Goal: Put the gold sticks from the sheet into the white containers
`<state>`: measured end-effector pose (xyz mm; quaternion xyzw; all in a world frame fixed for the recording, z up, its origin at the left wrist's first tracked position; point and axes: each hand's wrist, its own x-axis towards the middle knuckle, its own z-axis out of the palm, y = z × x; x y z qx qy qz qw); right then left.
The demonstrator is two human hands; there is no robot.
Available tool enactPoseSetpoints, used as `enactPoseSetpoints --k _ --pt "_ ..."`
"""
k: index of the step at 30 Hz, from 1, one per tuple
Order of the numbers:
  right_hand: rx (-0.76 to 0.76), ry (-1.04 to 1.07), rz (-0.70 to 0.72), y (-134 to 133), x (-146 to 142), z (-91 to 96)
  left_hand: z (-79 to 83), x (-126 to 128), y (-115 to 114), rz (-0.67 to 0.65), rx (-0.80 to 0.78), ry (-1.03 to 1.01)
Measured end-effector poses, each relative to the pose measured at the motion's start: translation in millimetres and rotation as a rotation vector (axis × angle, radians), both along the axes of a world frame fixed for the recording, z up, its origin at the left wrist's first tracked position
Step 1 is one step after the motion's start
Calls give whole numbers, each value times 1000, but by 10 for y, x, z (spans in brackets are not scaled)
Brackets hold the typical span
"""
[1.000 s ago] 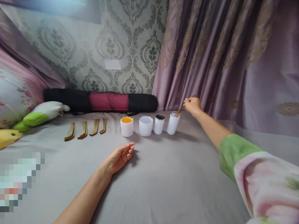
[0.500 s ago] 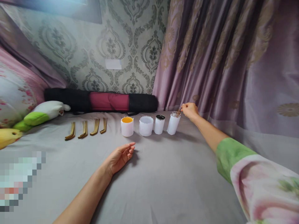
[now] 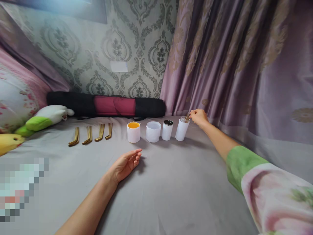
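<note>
My right hand (image 3: 199, 117) is closed in a pinch over the rim of a tall white-wrapped glass jar (image 3: 182, 129). Between its fingertips are thin brownish sticks (image 3: 188, 115), whose lower ends go down at the jar's mouth; how many is hard to see. My left hand (image 3: 129, 163) rests on its side on the grey sheet, empty, index finger stretched out and the others loosely curled. Left of the jar stand a narrow white can with a dark inside (image 3: 167, 132), a wide white tub (image 3: 153, 133) and a white tub with an orange inside (image 3: 133, 134).
Several bundles of thin, bent golden-brown sticks (image 3: 99, 132) lie in a row at the left. Behind is a long black and maroon roll (image 3: 114, 106) by the wall. Plush toys (image 3: 46, 119) lie at left; a purple curtain (image 3: 220, 58) hangs behind my right hand.
My right hand has lowered very slightly at the jar's mouth, and less of the sticks shows above the rim. The left hand stays where it was.
</note>
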<state>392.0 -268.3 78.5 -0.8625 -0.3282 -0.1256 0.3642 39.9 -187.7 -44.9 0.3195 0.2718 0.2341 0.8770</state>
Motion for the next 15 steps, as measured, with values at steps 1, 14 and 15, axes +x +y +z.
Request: enactPoseSetpoints --k 1,14,15 --pt "5 4 2 4 8 -7 -2 1 1 1 0 0" --pt "44 110 11 55 56 -56 13 -6 -1 7 -13 5" --pt "41 120 12 54 48 -52 11 -7 0 6 -13 3"
